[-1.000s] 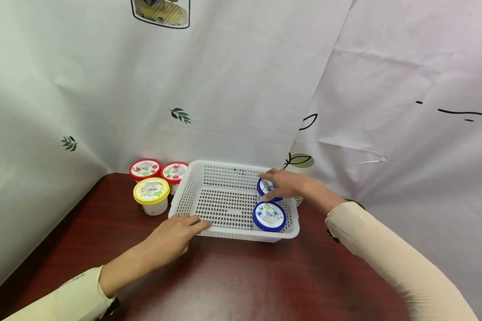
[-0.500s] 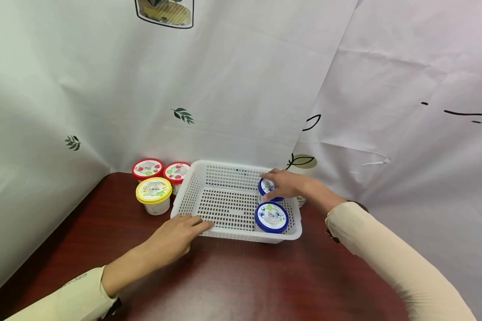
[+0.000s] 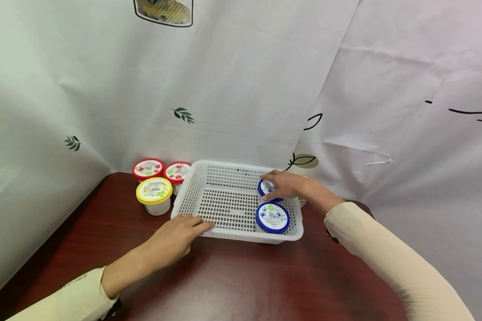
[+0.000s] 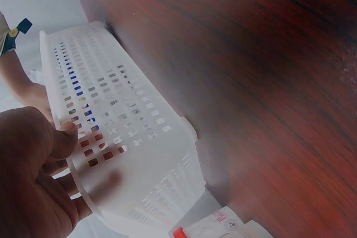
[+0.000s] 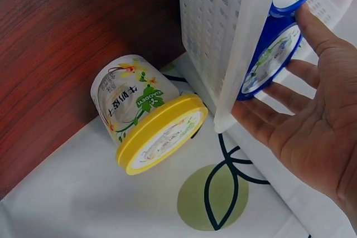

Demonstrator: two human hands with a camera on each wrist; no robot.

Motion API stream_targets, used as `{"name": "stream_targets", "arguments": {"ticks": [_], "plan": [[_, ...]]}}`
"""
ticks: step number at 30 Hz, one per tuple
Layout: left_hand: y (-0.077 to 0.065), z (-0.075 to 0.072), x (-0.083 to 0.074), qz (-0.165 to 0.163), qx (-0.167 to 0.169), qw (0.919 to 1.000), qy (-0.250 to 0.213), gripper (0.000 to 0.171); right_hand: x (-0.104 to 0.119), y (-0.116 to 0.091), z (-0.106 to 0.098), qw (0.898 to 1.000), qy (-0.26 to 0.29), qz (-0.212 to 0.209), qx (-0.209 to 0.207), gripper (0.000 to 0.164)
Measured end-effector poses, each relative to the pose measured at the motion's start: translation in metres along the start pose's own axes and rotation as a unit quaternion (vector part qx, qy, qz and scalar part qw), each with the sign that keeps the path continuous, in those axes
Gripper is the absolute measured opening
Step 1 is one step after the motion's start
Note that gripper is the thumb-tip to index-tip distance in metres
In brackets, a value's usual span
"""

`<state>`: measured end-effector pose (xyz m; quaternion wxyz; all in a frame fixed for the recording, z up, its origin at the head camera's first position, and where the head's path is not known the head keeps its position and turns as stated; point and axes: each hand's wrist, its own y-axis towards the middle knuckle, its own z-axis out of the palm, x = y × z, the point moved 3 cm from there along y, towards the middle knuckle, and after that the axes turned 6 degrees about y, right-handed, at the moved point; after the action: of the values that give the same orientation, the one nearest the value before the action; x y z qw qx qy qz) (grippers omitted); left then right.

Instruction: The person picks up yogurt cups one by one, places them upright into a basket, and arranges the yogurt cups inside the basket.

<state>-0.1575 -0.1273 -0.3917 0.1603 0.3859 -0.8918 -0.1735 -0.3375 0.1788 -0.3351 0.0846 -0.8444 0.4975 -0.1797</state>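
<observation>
A white perforated plastic basket point(image 3: 229, 233) stands on the table. My left hand point(image 3: 176, 236) grips its rim at the front left corner; in the left wrist view the thumb lies on the outer wall and the fingers go over the rim. Inside, at the right end, sit two tubs with blue lids, one behind the other. My right hand point(image 3: 287, 185) holds the rear blue-lidded tub point(image 5: 271, 62) by its lid, with thumb and fingers spread round the edge. The front blue-lidded tub point(image 3: 272, 217) stands just nearer to me, close to the thumb.
Left of the basket stand two red-lidded tubs point(image 3: 147, 168) and a yellow-lidded tub point(image 3: 154, 191). Another yellow-lidded tub point(image 5: 142, 110) stands outside the basket's right end, mostly hidden in the head view. A white printed cloth point(image 3: 241, 89) hangs behind the dark red table point(image 3: 241, 281).
</observation>
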Motion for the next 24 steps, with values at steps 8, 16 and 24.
{"name": "stream_targets", "arguments": {"ticks": [8, 16, 24], "plan": [[-0.0004, -0.001, -0.0006, 0.002, -0.005, 1.0, 0.003, 0.06, -0.0018, 0.0054, 0.004, 1.0, -0.003, -0.006, -0.006, 0.091], [-0.0005, 0.0002, -0.0009, 0.004, -0.003, 1.0, -0.002, 0.059, -0.0032, 0.0067, 0.007, 1.0, -0.007, -0.011, -0.001, 0.09], [-0.0008, 0.0001, -0.0004, 0.005, -0.009, 0.9999, 0.003, 0.06, -0.0003, 0.0062, 0.0065, 1.0, -0.011, -0.007, 0.002, 0.09]]}}
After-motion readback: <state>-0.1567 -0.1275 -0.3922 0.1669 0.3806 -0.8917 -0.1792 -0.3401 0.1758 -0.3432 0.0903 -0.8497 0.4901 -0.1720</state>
